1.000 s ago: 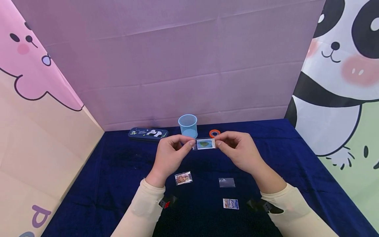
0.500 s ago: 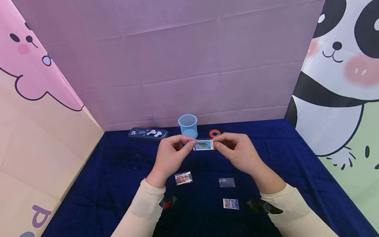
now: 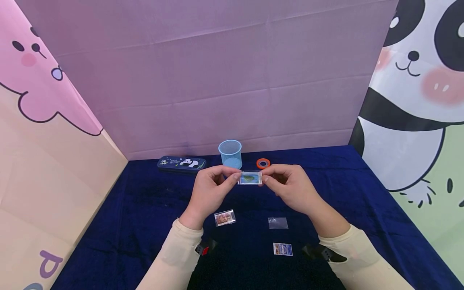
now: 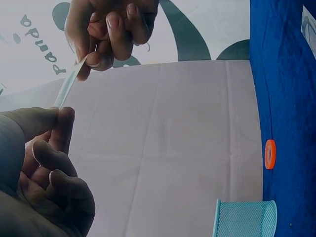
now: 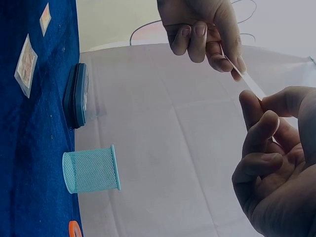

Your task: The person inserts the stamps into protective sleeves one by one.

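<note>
Panda-printed case (image 3: 181, 164) at back; left hand (image 3: 210, 192), thumb to forefinger, pinching left end of picture card (image 3: 250, 178). Wrapped card (image 3: 224, 218) below, blue mesh cup (image 3: 230, 154) behind. Picture card up off table, between hands! Orange ring (image 3: 258, 163) behind; clear sleeve (image 3: 278, 223), loose card (image 3: 282, 249) below; right hand (image 3: 291, 188) pinching right end.

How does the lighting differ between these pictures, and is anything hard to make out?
Head view: left hand and right hand fairly evenly lit, the held card too small for fine detail; left wrist view: both hands shadowed against the paler backdrop; right wrist view: hands similarly dim, the card's picture unreadable nearly edge-on.
</note>
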Demonstrator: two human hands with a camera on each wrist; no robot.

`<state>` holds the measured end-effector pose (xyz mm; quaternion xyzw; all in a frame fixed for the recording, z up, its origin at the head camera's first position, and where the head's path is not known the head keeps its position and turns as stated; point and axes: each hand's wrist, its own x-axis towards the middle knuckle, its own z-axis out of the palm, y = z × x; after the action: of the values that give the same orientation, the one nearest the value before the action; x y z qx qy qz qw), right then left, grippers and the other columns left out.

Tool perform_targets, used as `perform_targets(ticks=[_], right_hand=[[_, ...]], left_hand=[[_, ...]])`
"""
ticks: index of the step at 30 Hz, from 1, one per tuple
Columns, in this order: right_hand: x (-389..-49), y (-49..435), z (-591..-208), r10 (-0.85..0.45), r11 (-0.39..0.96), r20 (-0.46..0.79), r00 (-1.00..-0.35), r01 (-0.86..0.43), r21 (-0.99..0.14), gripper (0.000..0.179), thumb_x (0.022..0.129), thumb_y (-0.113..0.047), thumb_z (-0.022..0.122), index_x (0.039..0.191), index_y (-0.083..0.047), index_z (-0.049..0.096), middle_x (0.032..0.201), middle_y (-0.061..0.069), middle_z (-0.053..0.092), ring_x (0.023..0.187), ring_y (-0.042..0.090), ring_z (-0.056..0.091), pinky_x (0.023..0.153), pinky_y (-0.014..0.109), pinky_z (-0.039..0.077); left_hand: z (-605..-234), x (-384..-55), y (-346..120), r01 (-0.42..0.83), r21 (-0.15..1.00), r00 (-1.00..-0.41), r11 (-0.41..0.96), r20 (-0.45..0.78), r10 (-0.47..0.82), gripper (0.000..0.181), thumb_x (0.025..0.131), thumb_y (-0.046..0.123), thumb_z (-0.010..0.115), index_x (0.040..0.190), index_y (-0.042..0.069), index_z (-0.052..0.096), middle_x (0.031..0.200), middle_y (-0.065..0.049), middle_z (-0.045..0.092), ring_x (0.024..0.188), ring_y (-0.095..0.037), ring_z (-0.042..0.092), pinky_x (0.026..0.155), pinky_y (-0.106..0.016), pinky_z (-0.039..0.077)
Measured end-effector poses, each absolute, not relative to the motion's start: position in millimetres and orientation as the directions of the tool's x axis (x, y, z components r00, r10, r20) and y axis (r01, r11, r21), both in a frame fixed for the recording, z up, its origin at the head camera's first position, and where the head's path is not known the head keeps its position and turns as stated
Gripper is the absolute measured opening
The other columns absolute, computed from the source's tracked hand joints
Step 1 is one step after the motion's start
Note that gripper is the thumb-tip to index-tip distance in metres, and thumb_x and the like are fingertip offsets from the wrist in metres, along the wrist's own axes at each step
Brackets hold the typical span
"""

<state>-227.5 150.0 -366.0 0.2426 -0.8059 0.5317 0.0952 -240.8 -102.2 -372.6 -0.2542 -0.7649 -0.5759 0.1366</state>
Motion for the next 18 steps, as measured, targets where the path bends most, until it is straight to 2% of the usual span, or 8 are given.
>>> perform_targets(ticks=[8,14,18], right_hand=[[-228.6,150.0,-366.3,-0.306,0.314,0.422,-0.853,-0.509,-0.802,0.009,0.101,-0.008,0.070,0.106,-0.008,0.077,0.088,0.007,0.070,0.064,0.017,0.054,0.055,0.027,0.046],[-227.9,149.5,-365.0,-0.315,0.323,0.409,-0.856,-0.502,-0.802,0.007,0.100,-0.009,0.071,0.103,-0.010,0.078,0.088,0.006,0.071,0.065,0.017,0.053,0.056,0.027,0.045],[-226.9,149.2,-365.0,-0.314,0.327,0.402,-0.860,-0.495,-0.805,0.005,0.100,-0.010,0.072,0.101,-0.010,0.077,0.088,0.006,0.071,0.066,0.017,0.055,0.058,0.027,0.046]], left_hand=[[-370.7,-239.9,-101.7,0.546,0.810,-0.833,0.213,0.499,0.238,0.012,0.098,0.023,0.077,0.106,0.015,0.082,0.075,-0.003,0.060,0.056,-0.020,0.042,0.050,-0.027,0.035],[-369.8,-238.8,-101.5,0.537,0.815,-0.838,0.218,0.487,0.247,0.012,0.099,0.023,0.076,0.107,0.016,0.082,0.074,-0.007,0.057,0.057,-0.021,0.043,0.051,-0.027,0.034],[-370.5,-238.1,-101.2,0.530,0.819,-0.841,0.220,0.475,0.259,0.013,0.100,0.024,0.075,0.108,0.017,0.082,0.074,-0.005,0.057,0.058,-0.022,0.043,0.051,-0.027,0.035]])
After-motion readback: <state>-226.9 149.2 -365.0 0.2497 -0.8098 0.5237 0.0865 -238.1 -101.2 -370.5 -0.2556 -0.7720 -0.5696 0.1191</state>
